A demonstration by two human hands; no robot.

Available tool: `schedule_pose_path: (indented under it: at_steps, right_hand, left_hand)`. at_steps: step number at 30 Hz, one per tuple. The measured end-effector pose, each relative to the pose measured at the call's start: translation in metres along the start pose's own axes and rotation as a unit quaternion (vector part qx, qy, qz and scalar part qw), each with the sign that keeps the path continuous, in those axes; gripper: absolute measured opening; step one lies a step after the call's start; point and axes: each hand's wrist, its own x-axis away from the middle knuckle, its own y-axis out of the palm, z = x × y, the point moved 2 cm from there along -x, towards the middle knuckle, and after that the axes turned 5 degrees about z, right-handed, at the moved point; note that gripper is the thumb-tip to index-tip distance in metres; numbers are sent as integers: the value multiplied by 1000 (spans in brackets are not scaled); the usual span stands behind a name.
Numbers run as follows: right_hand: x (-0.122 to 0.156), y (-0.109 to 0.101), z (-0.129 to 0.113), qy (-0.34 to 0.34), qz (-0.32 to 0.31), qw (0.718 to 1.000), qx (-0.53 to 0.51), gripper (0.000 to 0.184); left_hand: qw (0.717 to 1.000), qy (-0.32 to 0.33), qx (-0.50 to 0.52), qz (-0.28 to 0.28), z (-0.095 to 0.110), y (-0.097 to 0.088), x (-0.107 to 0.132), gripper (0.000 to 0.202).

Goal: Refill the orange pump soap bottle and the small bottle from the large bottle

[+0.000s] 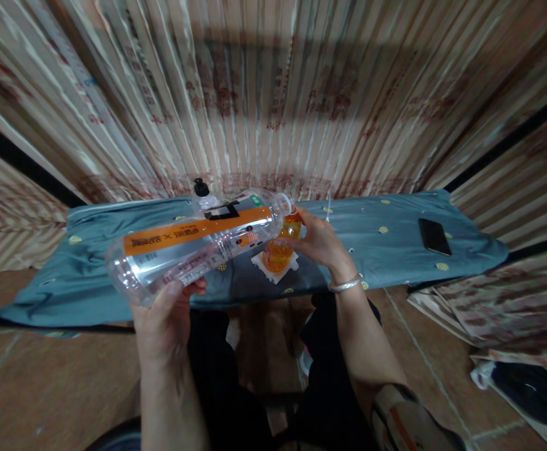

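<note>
My left hand (pixel 168 313) is wrapped round the lower part of a large clear plastic bottle (pixel 198 235) with an orange and silver label. That bottle is tilted nearly on its side, its mouth to the right, over the top of a smaller bottle of orange liquid (pixel 280 247). Closed round the smaller bottle near its neck is my right hand (pixel 318 238), with a silver bangle on the wrist. The smaller bottle stands on a folded white tissue (pixel 273 270). The large bottle's mouth overlaps the smaller one's top; whether they touch, I cannot tell.
The narrow table wears a blue-green cloth (pixel 386 250). A clear bottle with a black cap (pixel 201 188) stands behind the large bottle. A dark phone (pixel 434 237) lies at the right. Striped curtains (pixel 264 94) hang behind, and a dark bundle (pixel 529 391) rests on the floor.
</note>
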Motion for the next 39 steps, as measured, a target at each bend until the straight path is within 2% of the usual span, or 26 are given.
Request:
schedule_pose_path:
  at_steps: [3, 11, 32, 39]
  right_hand:
    - [0, 0, 0, 0, -3, 1000, -4, 65]
    - [0, 2, 2, -9, 7, 1000, -6, 60]
    - [-1, 2, 4, -19, 3, 1000, -8, 57]
    - [-1, 2, 4, -17, 6, 1000, -13, 61]
  left_hand:
    - [1000, 0, 0, -1, 0, 0, 0, 49]
    - [1000, 5, 5, -11, -4, -4, -1, 43]
    - [1000, 8, 6, -8, 1, 1, -1, 37]
    - [1000, 2, 6, -4, 1, 0, 0, 41]
